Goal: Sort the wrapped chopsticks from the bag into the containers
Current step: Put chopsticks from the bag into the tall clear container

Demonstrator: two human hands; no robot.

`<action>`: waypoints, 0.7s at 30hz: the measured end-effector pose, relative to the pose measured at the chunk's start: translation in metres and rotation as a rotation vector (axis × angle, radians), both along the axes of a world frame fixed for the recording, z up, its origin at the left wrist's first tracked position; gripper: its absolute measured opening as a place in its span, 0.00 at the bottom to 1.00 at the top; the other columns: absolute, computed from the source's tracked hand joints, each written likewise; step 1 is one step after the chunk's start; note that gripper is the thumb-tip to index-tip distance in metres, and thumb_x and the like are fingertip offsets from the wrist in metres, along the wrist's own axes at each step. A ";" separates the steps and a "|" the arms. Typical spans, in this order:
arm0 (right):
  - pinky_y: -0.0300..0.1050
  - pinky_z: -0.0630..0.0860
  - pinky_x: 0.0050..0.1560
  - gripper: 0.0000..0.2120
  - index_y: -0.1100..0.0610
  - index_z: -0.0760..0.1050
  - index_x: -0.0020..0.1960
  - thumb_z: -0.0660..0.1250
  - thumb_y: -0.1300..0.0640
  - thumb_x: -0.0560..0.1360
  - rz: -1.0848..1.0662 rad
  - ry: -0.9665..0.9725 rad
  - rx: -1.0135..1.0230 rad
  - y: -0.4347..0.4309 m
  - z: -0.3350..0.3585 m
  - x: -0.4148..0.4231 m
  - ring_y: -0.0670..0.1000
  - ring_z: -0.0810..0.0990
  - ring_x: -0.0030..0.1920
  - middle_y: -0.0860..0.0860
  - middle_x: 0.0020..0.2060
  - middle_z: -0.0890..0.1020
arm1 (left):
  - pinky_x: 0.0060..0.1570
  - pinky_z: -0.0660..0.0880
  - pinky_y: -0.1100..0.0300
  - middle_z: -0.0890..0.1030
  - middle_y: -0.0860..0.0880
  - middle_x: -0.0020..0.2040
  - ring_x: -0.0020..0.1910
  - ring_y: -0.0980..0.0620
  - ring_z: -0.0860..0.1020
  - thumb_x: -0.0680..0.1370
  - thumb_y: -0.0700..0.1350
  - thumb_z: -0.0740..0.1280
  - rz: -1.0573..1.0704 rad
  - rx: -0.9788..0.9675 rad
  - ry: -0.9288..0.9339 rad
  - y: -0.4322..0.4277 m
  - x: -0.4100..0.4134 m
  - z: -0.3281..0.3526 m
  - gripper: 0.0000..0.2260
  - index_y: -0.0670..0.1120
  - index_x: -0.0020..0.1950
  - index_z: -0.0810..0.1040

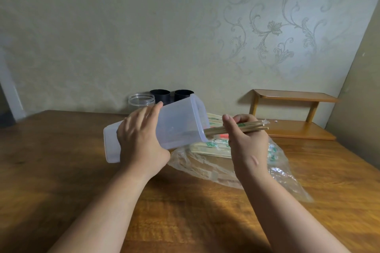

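While the left hand [141, 139] grips the translucent rectangular plastic container [178, 121] with fingers and thumb curled around its side walls, the right hand [244, 141] closes its curled fingers and thumb around a bundle of wrapped wooden chopsticks [257, 125]. The container is held off the brown wooden table [61, 160] and tilted. Its long axis runs from lower left to upper right, with the base at lower left and the open mouth facing right. The bundle lies nearly horizontal, long axis left to right. Its left ends sit inside the container mouth and its right ends project past the right hand. Directly below both hands, a clear plastic bag [283, 172] lies crumpled on the table. It holds the remaining wrapped chopsticks [209, 147], which also lie roughly left to right. Behind the container, near the wall, stand a clear round plastic jar [140, 99], a black cylindrical cup [160, 95] and a second black cylindrical cup [184, 94], all upright. A wooden two-tier shelf [296, 96] stands at the far right of the table.
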State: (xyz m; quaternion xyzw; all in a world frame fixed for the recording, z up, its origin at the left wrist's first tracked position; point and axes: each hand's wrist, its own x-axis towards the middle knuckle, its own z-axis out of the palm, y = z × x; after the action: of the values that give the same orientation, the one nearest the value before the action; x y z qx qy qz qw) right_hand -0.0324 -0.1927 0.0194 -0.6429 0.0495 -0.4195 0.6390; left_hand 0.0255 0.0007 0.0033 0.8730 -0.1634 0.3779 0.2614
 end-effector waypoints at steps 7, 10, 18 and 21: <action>0.41 0.62 0.25 0.07 0.57 0.74 0.43 0.59 0.59 0.78 0.217 0.004 0.342 -0.001 0.005 -0.001 0.48 0.69 0.27 0.51 0.28 0.74 | 0.64 0.64 0.44 0.71 0.49 0.68 0.67 0.47 0.65 0.58 0.38 0.76 -0.026 0.021 -0.029 0.000 0.000 0.000 0.46 0.50 0.75 0.65; 0.40 0.59 0.24 0.10 0.57 0.77 0.42 0.61 0.62 0.79 0.159 0.143 0.223 -0.001 0.002 0.002 0.47 0.64 0.26 0.51 0.27 0.70 | 0.64 0.64 0.44 0.72 0.49 0.68 0.67 0.47 0.65 0.58 0.38 0.76 -0.023 0.014 -0.036 0.000 -0.001 0.000 0.46 0.50 0.75 0.65; 0.41 0.63 0.26 0.03 0.54 0.71 0.49 0.59 0.59 0.81 0.207 0.032 0.413 -0.001 0.008 -0.001 0.47 0.69 0.28 0.54 0.37 0.76 | 0.65 0.63 0.45 0.71 0.50 0.68 0.68 0.47 0.64 0.58 0.38 0.76 -0.015 0.024 -0.021 0.000 0.000 -0.001 0.46 0.51 0.75 0.65; 0.41 0.67 0.28 0.09 0.59 0.77 0.44 0.60 0.64 0.80 0.181 0.122 0.253 -0.001 0.003 0.001 0.46 0.70 0.27 0.53 0.33 0.76 | 0.65 0.63 0.45 0.71 0.50 0.68 0.68 0.47 0.64 0.59 0.38 0.77 -0.012 0.025 -0.018 0.000 0.000 -0.001 0.46 0.51 0.75 0.64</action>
State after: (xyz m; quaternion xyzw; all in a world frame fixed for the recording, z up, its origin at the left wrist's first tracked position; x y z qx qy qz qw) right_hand -0.0312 -0.1932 0.0225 -0.5834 0.0828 -0.3108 0.7458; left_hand 0.0251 0.0008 0.0023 0.8719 -0.1754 0.3820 0.2514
